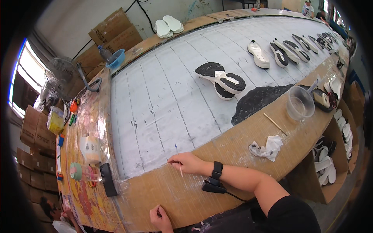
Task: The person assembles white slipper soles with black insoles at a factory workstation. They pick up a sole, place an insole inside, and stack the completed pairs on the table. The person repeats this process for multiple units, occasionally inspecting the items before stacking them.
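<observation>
My right hand (187,162) is closed round a slim pen (181,169) with a pale shaft and a blue upper end, at the near edge of the white surface. A black strap with a small black device is on that wrist. Lower down, my left hand (160,219) rests curled on the brown cardboard edge; whatever its fingers may hold is hidden. Beyond my hands, black-and-white shoe soles (227,82) lie stacked on the white sheet (163,112), which is marked with dashed lines. A crumpled, stained tissue (268,148) and a thin wooden stick (275,124) lie to the right.
A clear plastic tub (300,104) stands at right by a black stain (258,103). More soles (258,54) line the far right. Left are a black phone (108,179), a bottle (83,171), a blue basin (115,59) and a fan (62,77). A box of soles (324,167) sits below right.
</observation>
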